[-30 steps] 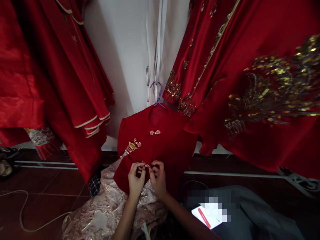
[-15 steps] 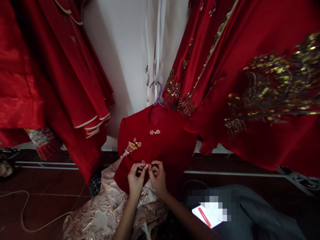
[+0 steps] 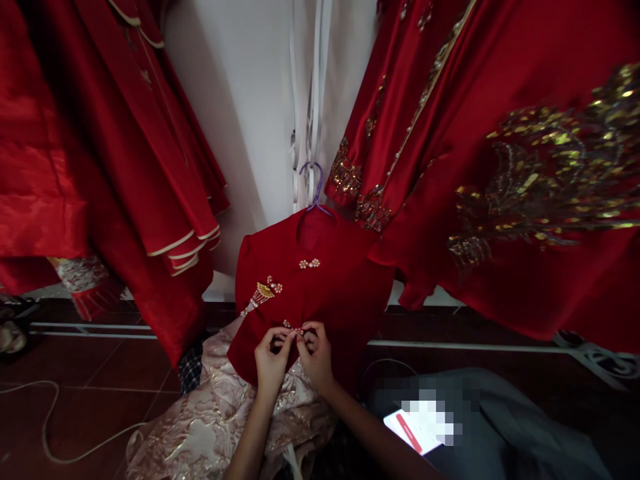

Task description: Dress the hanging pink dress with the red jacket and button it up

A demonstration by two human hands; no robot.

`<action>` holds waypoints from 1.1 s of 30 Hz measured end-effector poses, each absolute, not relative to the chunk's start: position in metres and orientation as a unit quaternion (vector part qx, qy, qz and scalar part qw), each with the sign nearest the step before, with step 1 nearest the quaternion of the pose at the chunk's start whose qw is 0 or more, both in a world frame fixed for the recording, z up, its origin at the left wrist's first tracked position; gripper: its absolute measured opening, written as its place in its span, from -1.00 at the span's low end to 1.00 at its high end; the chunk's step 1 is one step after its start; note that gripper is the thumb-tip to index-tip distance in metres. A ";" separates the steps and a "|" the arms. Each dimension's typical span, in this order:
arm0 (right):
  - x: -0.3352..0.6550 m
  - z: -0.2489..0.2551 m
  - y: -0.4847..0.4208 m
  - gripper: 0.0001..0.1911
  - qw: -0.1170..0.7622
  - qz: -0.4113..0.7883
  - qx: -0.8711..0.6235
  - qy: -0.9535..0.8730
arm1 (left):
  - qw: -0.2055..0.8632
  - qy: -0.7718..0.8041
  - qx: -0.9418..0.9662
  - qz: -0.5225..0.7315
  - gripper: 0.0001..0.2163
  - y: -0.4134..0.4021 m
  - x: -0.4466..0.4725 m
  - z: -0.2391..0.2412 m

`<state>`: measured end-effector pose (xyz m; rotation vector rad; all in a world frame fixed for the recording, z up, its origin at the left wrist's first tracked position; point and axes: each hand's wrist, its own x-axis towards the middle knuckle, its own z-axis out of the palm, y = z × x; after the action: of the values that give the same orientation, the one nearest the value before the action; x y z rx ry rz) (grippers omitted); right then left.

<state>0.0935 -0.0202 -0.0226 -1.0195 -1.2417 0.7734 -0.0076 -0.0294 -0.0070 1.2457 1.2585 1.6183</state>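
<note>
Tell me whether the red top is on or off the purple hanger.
On: the purple hanger rises from inside the neck of the red top, whose shoulders spread to either side.

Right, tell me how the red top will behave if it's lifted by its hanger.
The top would likely sag and sway, as its cloth looks soft, though the hanger should keep its shoulders spread. The tassel ornament may swing or snag, its strands being thin.
</note>
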 end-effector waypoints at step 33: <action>0.097 -0.025 -0.018 -0.80 0.631 0.431 -0.405 -0.502 | 0.579 0.373 0.229 0.687 -0.76 0.053 -0.020 0.048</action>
<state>0.0965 -0.0178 -0.0249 -0.9281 -1.1493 0.9859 -0.0201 0.0531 0.0477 0.5355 0.8730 1.6074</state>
